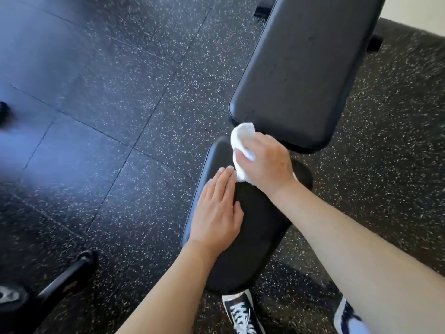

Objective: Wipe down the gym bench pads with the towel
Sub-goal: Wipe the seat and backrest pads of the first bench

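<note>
left hand (218, 208) flat; right hand (266, 162) clenched

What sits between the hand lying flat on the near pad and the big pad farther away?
In the head view, the right hand gripping the white towel lies between the left hand and the far pad.

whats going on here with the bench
A person is wiping a gym bench. The right hand grips a bunched white towel at the far end of the seat pad, by the gap before the back pad. The left hand rests flat on the seat pad, fingers straight, beside the towel. The towel is not on the back pad's top.
</note>
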